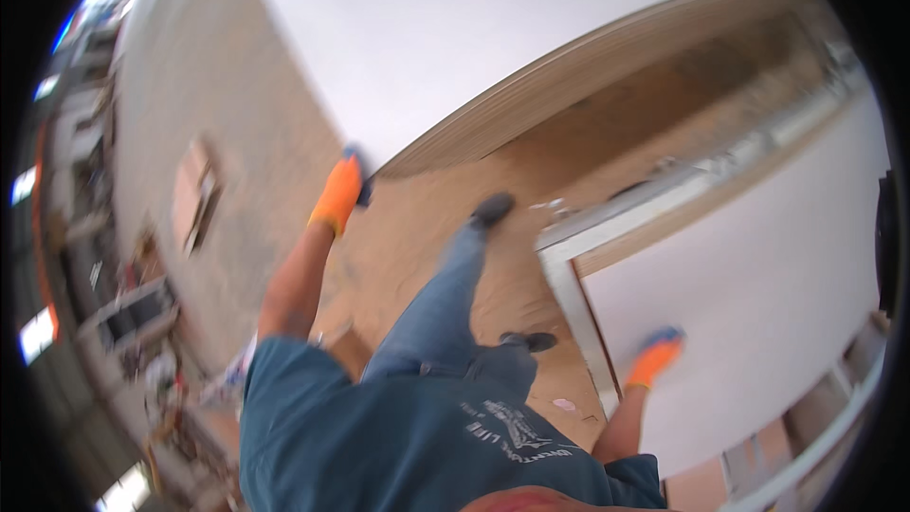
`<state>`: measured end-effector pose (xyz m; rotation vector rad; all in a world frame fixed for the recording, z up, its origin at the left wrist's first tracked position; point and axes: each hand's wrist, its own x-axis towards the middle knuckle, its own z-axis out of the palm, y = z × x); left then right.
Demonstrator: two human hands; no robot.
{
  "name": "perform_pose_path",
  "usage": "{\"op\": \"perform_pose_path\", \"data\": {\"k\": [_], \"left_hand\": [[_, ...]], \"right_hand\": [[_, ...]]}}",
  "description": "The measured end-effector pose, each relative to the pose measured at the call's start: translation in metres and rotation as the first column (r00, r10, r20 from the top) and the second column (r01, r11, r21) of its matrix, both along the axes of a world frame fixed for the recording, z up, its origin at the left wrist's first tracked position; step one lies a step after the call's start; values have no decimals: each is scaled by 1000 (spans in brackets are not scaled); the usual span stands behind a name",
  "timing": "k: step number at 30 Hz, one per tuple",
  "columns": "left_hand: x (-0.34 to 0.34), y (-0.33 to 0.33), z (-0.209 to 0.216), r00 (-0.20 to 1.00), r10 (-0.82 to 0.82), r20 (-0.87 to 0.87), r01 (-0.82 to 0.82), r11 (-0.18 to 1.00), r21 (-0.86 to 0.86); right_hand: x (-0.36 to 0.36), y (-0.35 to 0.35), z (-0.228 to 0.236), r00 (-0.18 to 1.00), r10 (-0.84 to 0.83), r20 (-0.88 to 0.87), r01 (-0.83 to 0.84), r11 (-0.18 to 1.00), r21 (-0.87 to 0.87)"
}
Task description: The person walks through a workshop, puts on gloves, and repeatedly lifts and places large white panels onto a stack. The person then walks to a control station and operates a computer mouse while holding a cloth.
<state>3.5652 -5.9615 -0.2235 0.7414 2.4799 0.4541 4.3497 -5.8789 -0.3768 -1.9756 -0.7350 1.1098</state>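
Note:
My left hand (339,192), in an orange glove with blue fingers, is at the near corner of a large white panel (417,28). Its fingers are bent around that corner. This panel is the top of a thick stack whose layered brown edges (531,90) show. On my right, another white panel (758,265) lies within a pale frame (559,256). My gloved right hand (658,353) rests over that panel's surface near its left side. Motion blurs its fingers, but they look stretched out, with nothing visible in them.
I stand on a dusty brown floor (436,256) between the stack and the frame. Flat board pieces (194,192) lie on the floor at left. A dark-topped box (137,313) and clutter stand farther left. A pale rail (825,446) curves along the lower right.

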Motion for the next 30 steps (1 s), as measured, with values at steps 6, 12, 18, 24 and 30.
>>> {"op": "perform_pose_path", "data": {"k": [6,12,18,24,30], "left_hand": [[45,-4,-28,847,406,342,-443,896,32],[129,-20,-45,722,423,548,-509,861,7],[187,10,-39,735,93,671,-116,993,-11],[186,-67,12,422,-96,902,-147,974,172],[137,-239,-17,578,479,661,-262,876,-406]], "right_hand": [[-342,-4,34,754,655,-51,-638,748,181],[-496,15,108,387,351,-853,-626,779,36],[-512,19,129,493,-173,-853,-235,917,-322],[-432,16,151,534,-48,-844,-21,997,-70],[-224,-2,124,653,21,-757,-14,1000,16]]}}
